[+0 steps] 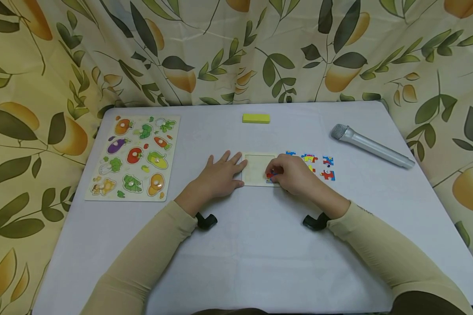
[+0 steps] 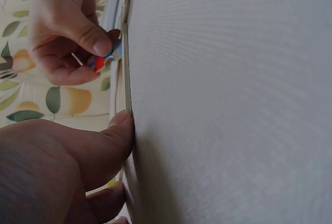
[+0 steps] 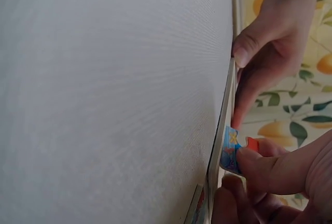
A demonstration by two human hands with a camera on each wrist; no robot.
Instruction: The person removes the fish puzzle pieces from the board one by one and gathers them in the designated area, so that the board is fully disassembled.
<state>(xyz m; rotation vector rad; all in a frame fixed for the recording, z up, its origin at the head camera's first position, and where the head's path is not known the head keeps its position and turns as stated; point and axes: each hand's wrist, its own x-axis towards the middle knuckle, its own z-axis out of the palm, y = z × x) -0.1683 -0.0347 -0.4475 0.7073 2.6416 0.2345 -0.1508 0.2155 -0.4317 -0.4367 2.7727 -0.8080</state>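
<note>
A pale puzzle tray [image 1: 256, 169] with a shallow recess lies flat at the middle of the table. My left hand [image 1: 221, 176] rests at its left side, fingers spread; in the left wrist view, the thumb [image 2: 122, 125] touches the tray's near edge. Over the tray's right part, my right hand [image 1: 295, 174] pinches a red and blue jigsaw piece [image 3: 229, 149] between thumb and fingers. The piece stands tilted close to the tray's near edge; whether it touches the bottom cannot be told. Several loose jigsaw pieces [image 1: 328, 175] lie right of the tray, some partly hidden by the right hand.
A vegetable puzzle board [image 1: 146, 151] lies at the left of the white table [image 1: 260, 262]. At the back is a yellow block [image 1: 256, 118]. A grey microphone [image 1: 374, 146] lies at the right. A patterned curtain [image 1: 220, 52] hangs behind the table.
</note>
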